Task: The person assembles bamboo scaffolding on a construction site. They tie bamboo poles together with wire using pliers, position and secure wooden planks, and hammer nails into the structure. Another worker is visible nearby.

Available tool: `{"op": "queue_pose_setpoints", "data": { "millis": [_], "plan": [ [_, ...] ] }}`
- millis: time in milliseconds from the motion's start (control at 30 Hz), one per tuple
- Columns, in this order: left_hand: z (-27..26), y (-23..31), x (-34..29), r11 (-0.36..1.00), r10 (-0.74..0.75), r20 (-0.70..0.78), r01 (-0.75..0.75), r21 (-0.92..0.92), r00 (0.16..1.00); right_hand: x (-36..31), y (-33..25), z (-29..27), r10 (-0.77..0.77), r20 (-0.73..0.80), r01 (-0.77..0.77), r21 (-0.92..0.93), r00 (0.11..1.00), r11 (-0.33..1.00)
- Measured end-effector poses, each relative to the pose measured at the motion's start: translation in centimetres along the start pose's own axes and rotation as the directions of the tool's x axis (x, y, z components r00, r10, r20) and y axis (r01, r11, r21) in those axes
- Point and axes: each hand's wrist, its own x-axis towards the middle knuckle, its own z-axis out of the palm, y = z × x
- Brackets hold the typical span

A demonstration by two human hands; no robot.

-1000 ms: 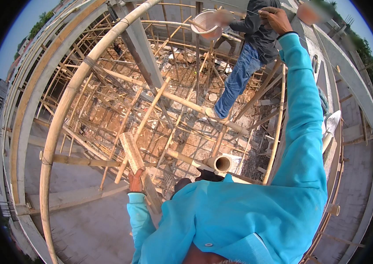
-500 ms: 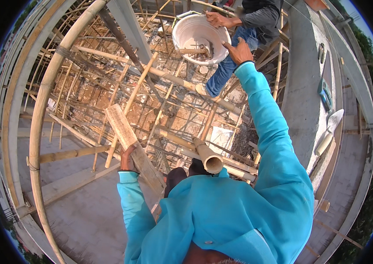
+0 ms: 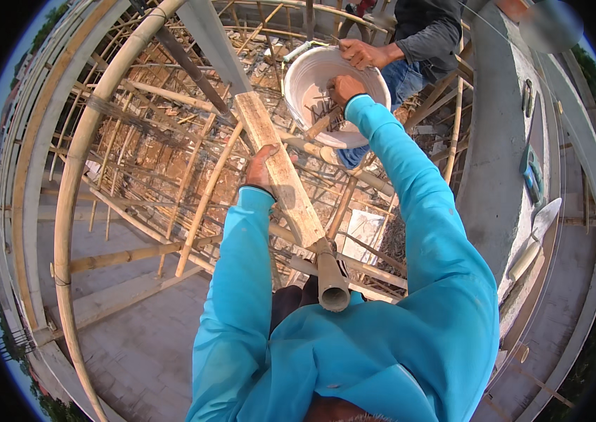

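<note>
My left hand (image 3: 261, 170) is closed around a wooden plank (image 3: 285, 184), which slants from upper left down to a bamboo pole (image 3: 332, 278) in front of my chest. My right hand (image 3: 346, 90) is inside a whitish bucket (image 3: 300, 74), its fingers curled and pointing down. Whatever those fingers hold is too small or hidden to make out. At the bucket's bottom lie several thin brown pieces (image 3: 321, 111) and a thicker wooden stick (image 3: 320, 126). A co-worker's hand (image 3: 368, 54) grips the bucket's far right rim.
Bamboo scaffolding crisscrosses above rubble-strewn ground below me. A tall curved bamboo pole (image 3: 73, 169) stands at left. On the concrete ledge (image 3: 491, 141) at right lie a trowel (image 3: 537, 232) and a teal-handled tool (image 3: 531, 172). A grey post (image 3: 217, 46) rises beyond the plank.
My left hand has raised the plank and carried it to the right, over the bamboo pole. My right hand has moved from beside the bucket's rim down into it. The bucket sits slightly lower in view.
</note>
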Motion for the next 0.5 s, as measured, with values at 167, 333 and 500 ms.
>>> {"op": "queue_pose_setpoints", "data": {
  "millis": [167, 333, 500],
  "plan": [
    [-4.8, -0.4, -6.1, 0.998, 0.052, -0.135, -0.046, 0.044, 0.990, 3.9, 0.1, 5.9, -0.040, 0.211, 0.082, -0.194, 0.977, 0.978],
    [-14.9, 0.0, -17.0, 0.984, 0.177, -0.368, -0.161, 0.073, 0.913, 5.0, 2.4, 11.9, -0.120, 0.252, 0.204, -0.339, 0.960, 0.918],
    [-25.1, -2.5, -26.2, 0.989, 0.125, -0.706, -0.033, 0.143, 0.697, 6.1, 4.7, 14.3, -0.217, 0.198, 0.277, -0.365, 0.956, 0.889]
  ]
}}
